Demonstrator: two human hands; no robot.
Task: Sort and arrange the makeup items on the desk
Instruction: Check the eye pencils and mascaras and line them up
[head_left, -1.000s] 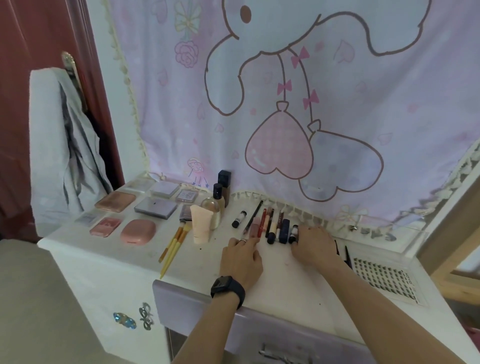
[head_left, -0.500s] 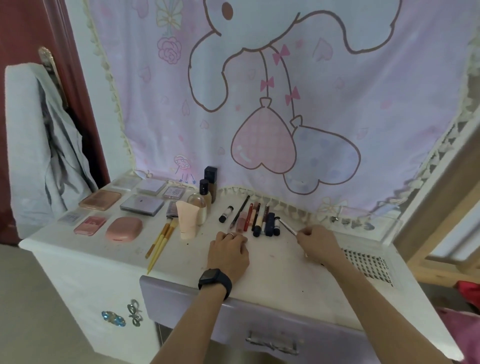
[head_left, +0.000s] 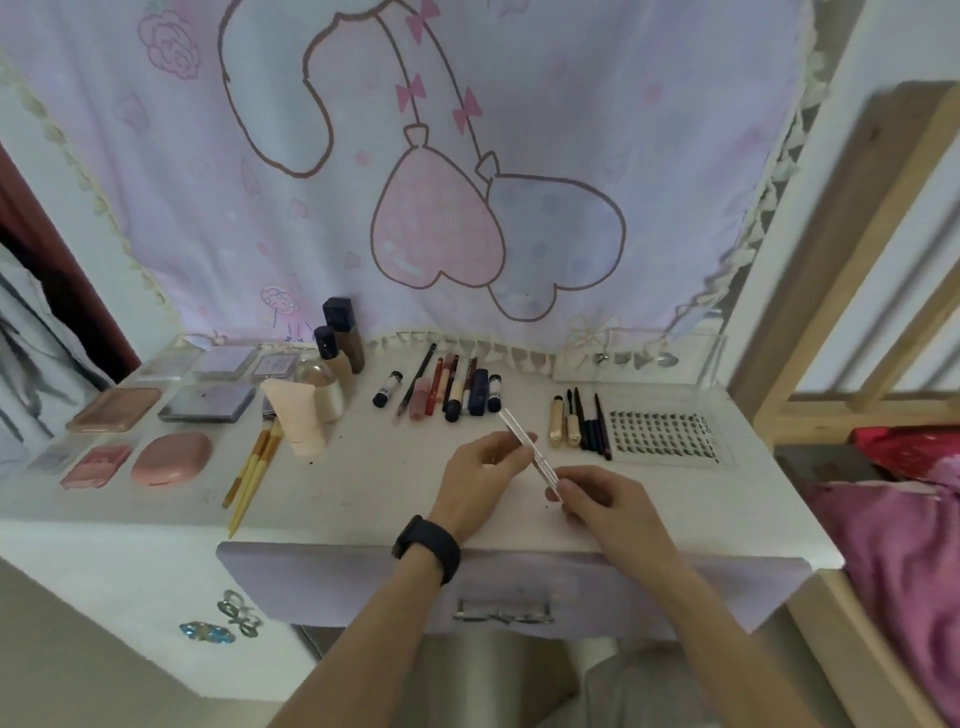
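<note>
Above the white desk (head_left: 363, 488) both hands hold a thin pale stick (head_left: 514, 427), tilted up to the left. My left hand (head_left: 483, 475), with a black watch on its wrist, pinches its middle. My right hand (head_left: 602, 499) grips its lower end. Behind them lies a row of lipsticks and pencils (head_left: 447, 389). To the right sit gold tubes and dark pencils (head_left: 579, 423) beside a lash tray (head_left: 665, 434). Compacts and palettes (head_left: 171, 457) fill the left side, with yellow brushes (head_left: 254, 467), a peach tube (head_left: 296, 415) and bottles (head_left: 337, 343).
A pink cartoon curtain (head_left: 467, 182) hangs behind the desk. A lilac drawer front (head_left: 498, 587) with a handle sits below the desk edge. A wooden bed frame (head_left: 841, 291) and pink bedding (head_left: 909, 519) stand at the right; grey cloth (head_left: 31, 332) hangs at the left.
My right hand picked up the thin pale stick from beside the lipstick row and drew it toward me; my left hand left the desk and took hold of it too. The camera tilted down.
</note>
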